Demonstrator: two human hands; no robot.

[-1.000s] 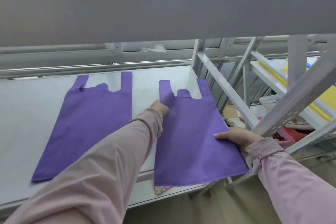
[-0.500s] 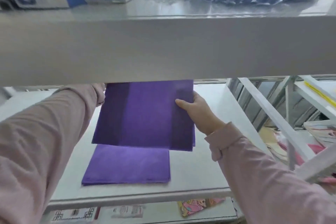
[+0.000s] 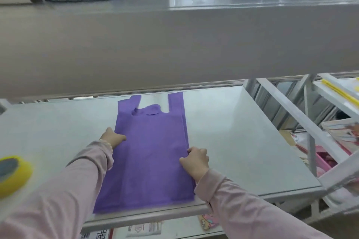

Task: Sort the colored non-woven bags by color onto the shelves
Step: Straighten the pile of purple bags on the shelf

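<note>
— Between the two grips, what lay on the shelf (image 3: pixel 242 141)?

— The purple bags (image 3: pixel 151 151), stacked flat, the lower one peeking out on the right grip's side. The right grip (image 3: pixel 195 163) curled onto that edge, pinching it. The left grip (image 3: pixel 112 138) laid its thumb over the opposite edge. Its fingers were hidden, so I couldn't tell its hold.

— Room outward?

— Bare shelf beyond each grip, and a yellow tape roll (image 3: pixel 11 175) well outside the left. The hem sat just at the front lip.

— Heading?

— Long axis front to back, handles pointing away past the grips.
</note>
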